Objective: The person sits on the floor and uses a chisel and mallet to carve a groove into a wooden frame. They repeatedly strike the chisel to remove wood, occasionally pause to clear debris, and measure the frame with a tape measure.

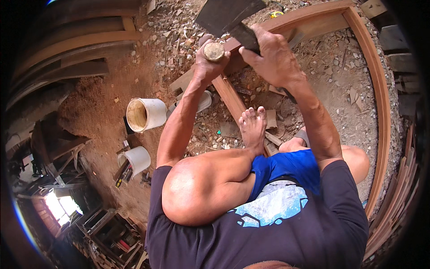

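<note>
Above the rubble-strewn ground (329, 96), the left hand (207, 69) is wrapped around a round-ended handle (214, 51), its pale end facing up, while the right hand (277, 58) clasps the dark grip of a broad-headed tool (230, 15), whose head reaches just beyond the left hand. Below them, a reddish wooden bar (229, 98) slants toward a bare foot (253, 130); a white bucket (156, 113) sits to the left.

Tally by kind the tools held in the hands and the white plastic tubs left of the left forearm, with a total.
Dark broad-headed tool, in the right hand: 1
Pale round-ended tool handle, in the left hand: 1
White round plastic tubs: 2
Total: 4
</note>
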A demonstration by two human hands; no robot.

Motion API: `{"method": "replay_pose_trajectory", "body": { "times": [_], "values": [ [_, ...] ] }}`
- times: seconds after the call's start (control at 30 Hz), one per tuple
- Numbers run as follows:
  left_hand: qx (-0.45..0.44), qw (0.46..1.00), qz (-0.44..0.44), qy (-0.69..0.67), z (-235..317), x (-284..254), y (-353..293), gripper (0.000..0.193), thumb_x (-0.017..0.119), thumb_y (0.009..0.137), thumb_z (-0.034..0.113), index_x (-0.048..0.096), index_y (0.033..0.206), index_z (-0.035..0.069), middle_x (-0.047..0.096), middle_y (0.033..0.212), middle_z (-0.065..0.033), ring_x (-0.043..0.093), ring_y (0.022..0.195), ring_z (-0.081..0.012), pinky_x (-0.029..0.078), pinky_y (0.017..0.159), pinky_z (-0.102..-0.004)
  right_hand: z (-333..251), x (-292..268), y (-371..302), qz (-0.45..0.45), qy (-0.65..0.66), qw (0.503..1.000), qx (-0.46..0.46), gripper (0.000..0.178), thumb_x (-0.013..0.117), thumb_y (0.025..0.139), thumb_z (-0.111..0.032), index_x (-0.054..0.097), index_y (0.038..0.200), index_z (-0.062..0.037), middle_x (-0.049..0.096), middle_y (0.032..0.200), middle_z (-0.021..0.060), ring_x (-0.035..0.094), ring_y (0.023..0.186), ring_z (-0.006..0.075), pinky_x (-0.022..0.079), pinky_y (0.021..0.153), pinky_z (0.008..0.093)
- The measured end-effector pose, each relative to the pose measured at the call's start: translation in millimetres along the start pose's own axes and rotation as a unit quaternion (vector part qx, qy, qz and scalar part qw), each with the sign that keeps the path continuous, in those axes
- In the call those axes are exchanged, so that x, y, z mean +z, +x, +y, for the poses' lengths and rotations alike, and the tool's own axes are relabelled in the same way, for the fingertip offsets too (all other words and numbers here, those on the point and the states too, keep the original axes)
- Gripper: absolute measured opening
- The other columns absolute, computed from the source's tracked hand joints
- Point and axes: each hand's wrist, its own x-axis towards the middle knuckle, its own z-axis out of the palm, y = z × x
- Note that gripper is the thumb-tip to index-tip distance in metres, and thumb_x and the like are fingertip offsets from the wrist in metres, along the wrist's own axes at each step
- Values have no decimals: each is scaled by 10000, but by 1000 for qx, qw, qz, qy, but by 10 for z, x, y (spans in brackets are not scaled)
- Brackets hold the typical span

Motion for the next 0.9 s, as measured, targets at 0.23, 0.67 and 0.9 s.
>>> {"method": "replay_pose_trajectory", "body": {
  "times": [0.23, 0.67, 0.9],
  "values": [
    [-18, 992, -74, 100, 227, 284, 47, 337, 851, 865, 168, 710, 1161, 90, 779, 1074, -57, 732, 950, -152, 603, 846, -317, 218, 30, 25, -133, -114, 982, 72, 378, 750, 931, -201, 613, 1228, -11, 745, 907, 287, 748, 918, 477, 604, 847, 550],
    [-36, 999, -5, 32, 213, 34, 71, 281, 869, 840, 139, 653, 1001, 61, 682, 876, -1, 637, 820, -87, 557, 745, -288, 98, -33, 41, 25, 26, 999, 2, 401, 771, 931, -258, 626, 1182, 19, 731, 913, 292, 743, 925, 475, 596, 811, 517],
    [0, 996, -75, 56, 270, 202, 82, 332, 860, 828, 165, 707, 1101, 54, 756, 958, -55, 690, 893, -125, 582, 826, -308, 350, 139, 36, -132, -131, 981, 47, 388, 743, 947, -219, 622, 1211, 38, 724, 938, 302, 726, 968, 485, 582, 825, 504]
  ]
}}
